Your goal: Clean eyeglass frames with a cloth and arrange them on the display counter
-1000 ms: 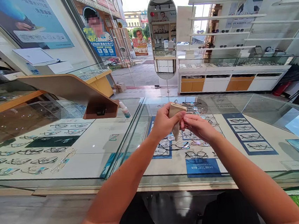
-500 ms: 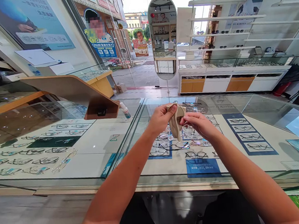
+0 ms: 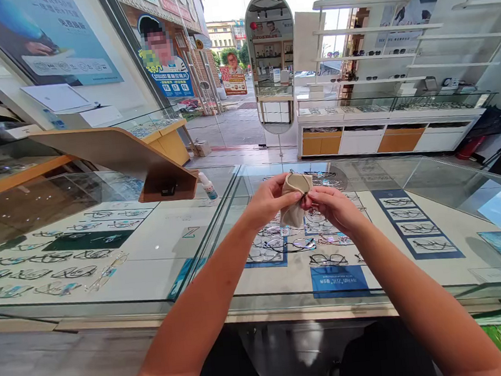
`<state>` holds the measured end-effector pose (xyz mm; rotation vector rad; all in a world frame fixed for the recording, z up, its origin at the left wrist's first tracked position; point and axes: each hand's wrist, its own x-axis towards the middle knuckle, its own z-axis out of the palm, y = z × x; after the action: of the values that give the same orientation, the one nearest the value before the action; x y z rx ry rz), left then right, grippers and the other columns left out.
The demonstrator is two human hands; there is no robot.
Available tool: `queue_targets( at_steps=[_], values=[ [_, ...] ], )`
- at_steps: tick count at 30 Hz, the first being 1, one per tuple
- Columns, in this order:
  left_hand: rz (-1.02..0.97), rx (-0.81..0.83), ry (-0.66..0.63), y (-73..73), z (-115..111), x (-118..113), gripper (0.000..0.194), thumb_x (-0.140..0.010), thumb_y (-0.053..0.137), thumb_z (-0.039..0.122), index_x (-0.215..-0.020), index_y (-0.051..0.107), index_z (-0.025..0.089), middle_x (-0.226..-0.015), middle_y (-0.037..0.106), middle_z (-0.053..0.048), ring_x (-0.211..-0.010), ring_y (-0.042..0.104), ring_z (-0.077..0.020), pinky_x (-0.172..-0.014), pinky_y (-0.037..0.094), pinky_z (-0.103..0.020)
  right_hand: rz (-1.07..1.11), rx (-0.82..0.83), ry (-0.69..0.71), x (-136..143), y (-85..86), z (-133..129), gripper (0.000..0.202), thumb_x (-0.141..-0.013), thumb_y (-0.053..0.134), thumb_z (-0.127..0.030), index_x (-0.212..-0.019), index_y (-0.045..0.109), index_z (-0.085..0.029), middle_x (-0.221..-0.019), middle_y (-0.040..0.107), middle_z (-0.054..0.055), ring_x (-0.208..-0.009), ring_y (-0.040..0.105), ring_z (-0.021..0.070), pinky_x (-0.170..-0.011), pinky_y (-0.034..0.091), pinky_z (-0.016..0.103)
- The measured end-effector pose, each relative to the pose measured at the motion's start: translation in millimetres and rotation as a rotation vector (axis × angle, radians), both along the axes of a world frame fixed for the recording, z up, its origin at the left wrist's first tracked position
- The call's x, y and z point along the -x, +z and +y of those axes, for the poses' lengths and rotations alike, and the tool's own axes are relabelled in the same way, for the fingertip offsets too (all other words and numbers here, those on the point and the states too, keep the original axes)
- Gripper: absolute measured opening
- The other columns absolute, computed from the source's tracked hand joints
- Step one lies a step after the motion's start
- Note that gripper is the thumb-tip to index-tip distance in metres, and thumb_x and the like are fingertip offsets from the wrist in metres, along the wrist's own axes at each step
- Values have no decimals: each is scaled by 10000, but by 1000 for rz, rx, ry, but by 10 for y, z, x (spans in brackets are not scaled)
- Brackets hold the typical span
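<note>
Above the glass counter, a beige cloth (image 3: 292, 214) hangs from my left hand (image 3: 268, 203), whose fingers and thumb are closed on it. A thin-rimmed pair of glasses shows against the cloth, one round lens (image 3: 298, 183) facing up. My right hand (image 3: 331, 205) pinches the glasses near the middle of the frame, close to my left thumb. The rest of the glasses is mostly hidden by the fingers and cloth. Below the hands, dark-framed glasses (image 3: 289, 245) and black glasses (image 3: 328, 259) lie in the display.
A white spray bottle (image 3: 208, 186) stands on the counter, left of my hands, beside a brown tilted stand (image 3: 168, 187). Rows of glasses fill the left case. An oval mirror (image 3: 272, 62) stands beyond the counter. A blue card (image 3: 339, 280) lies near the front edge.
My left thumb has moved lower, beside my right fingertips. The cloth is now bunched lower and to the left, and the round lens is turned more into view.
</note>
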<state>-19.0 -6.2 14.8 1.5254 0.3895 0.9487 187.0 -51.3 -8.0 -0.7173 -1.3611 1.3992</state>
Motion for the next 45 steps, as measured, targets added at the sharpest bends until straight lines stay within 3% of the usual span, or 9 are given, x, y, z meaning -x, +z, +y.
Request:
queue_targets(
  at_steps=[4,11,23,28,33,37,40,45],
  values=[
    [-1,4,23,2,-20,-26,391,-810,954,395,-1005,716,153,-859,776,-42,-787,741,-168,-761,601,-286,7,15,7,7,11,-6,336,-885,817,-522,-781,770,-206,-861,670,42,-860,551,188,-811,412,335],
    [35,-28,21,5,-36,-38,458,-794,963,424,-1042,679,164,-852,787,-47,-761,744,-171,-724,596,-283,-1,51,27,21,32,-24,347,-869,827,-531,-779,773,-201,-853,671,43,-849,559,184,-807,417,338],
    [19,-135,229,-36,-149,-124,536,-874,837,662,-799,560,210,-565,590,39,-491,547,-110,-481,418,-239,-135,-41,144,57,39,-65,287,-909,742,-481,-860,846,-218,-915,736,67,-915,598,221,-866,452,382],
    [37,-198,351,-43,-111,-106,576,-917,762,711,-744,610,182,-623,575,13,-553,500,-104,-511,391,-251,-126,-33,55,32,-2,-28,252,-896,752,-462,-842,835,-231,-921,746,59,-914,614,219,-899,463,391],
    [22,-144,221,-21,-31,-64,565,-910,767,713,-927,717,151,-782,695,-33,-699,615,-147,-649,512,-269,-79,-3,-75,-37,-8,28,194,-840,804,-425,-824,792,-232,-905,760,46,-886,625,208,-903,461,385],
    [9,-100,133,-23,-4,-49,509,-892,834,627,-1019,729,146,-894,742,-50,-792,664,-157,-747,559,-275,-38,-3,-93,-52,17,39,197,-828,798,-417,-783,759,-229,-856,732,37,-877,623,210,-894,462,382],
    [14,-83,136,-50,-2,-58,517,-797,950,516,-1097,723,161,-968,767,-52,-841,694,-159,-799,581,-276,-8,15,-69,-37,25,32,205,-831,810,-426,-794,765,-230,-870,735,45,-863,614,206,-857,462,373],
    [14,-113,252,-88,-79,-118,487,-764,964,534,-894,655,180,-745,717,-4,-637,651,-132,-614,547,-254,-18,1,59,22,-18,10,235,-870,812,-459,-850,792,-226,-895,734,49,-849,606,200,-842,459,373]
  ],
)
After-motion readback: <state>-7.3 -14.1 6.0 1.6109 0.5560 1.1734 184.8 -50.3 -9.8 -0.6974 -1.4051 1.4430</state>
